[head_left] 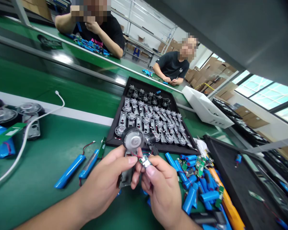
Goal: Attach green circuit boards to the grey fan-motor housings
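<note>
My left hand [110, 172] is closed around a grey housing with a long handle and a round silver motor-like disc [133, 139] at its top. Between the thumb and fingers of my right hand [162, 187] is a small circuit board [145, 161], held close beside the housing. Thin red wires run between the board and the housing. Just behind the board is another dark round part [149, 138]. To the left of my left hand lie two blue cylindrical batteries, one of them [70, 171] with a wire lead. A pile of blue batteries [190, 195] and green boards lies right of my right hand.
A black tray [112, 140] with rows of similar housings stands ahead. On the right are another black tray [227, 156] and a white bin [206, 108]. A white cable [26, 134] crosses the left side. Two people [172, 68] sit across the green bench.
</note>
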`<state>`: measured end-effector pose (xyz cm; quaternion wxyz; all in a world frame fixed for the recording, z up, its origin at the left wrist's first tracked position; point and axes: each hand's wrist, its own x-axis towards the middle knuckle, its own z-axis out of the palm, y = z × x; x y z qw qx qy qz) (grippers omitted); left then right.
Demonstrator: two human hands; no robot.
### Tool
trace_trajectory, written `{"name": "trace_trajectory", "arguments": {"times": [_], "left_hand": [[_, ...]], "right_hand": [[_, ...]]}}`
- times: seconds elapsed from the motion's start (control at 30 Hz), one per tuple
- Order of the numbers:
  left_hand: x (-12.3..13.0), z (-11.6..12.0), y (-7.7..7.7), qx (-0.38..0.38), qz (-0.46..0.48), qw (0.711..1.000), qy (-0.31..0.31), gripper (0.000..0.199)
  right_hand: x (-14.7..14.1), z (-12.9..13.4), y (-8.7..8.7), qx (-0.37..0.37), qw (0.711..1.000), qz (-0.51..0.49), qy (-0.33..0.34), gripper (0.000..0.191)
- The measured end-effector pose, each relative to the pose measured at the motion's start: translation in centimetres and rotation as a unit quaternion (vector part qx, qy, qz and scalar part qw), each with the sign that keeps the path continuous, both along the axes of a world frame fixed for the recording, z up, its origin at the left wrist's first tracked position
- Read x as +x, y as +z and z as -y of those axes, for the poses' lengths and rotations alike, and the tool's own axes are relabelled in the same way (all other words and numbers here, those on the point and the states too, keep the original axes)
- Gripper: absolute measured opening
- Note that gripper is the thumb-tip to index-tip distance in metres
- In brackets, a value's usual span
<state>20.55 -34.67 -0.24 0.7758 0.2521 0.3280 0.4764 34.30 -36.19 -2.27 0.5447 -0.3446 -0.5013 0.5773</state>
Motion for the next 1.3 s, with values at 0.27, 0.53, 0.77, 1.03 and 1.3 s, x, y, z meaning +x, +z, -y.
{"name": "trace_trajectory", "arguments": {"times": [0.27, 0.53, 0.77, 1.03, 1.3], "left_hand": [[0.05, -0.18, 0.02, 0.038, -0.012, 0.999, 0.022, 0.013], [0.21, -0.41, -0.08, 0.051, -0.021, 0.998, 0.03, 0.012], [0.2, -0.21, -0.12, 0.051, -0.013, 0.998, 0.026, 0.011], [0.19, -0.27, -0.06, 0.055, 0.009, 0.998, 0.017, 0.012], [-0.05, -0.4, -0.3, 0.029, 0.013, 0.998, 0.054, 0.013]], "right_hand": [[0.41, -0.18, -0.27, -0.014, 1.0, 0.005, -0.006, 0.024], [0.35, -0.51, -0.01, 0.0, 1.0, 0.011, 0.001, 0.025], [0.38, -0.44, 0.11, -0.004, 1.0, -0.002, -0.011, 0.023], [0.4, -0.49, 0.01, -0.017, 1.0, 0.01, -0.01, 0.025], [-0.14, -0.46, -0.25, 0.006, 0.999, 0.04, -0.026, 0.023]]}}
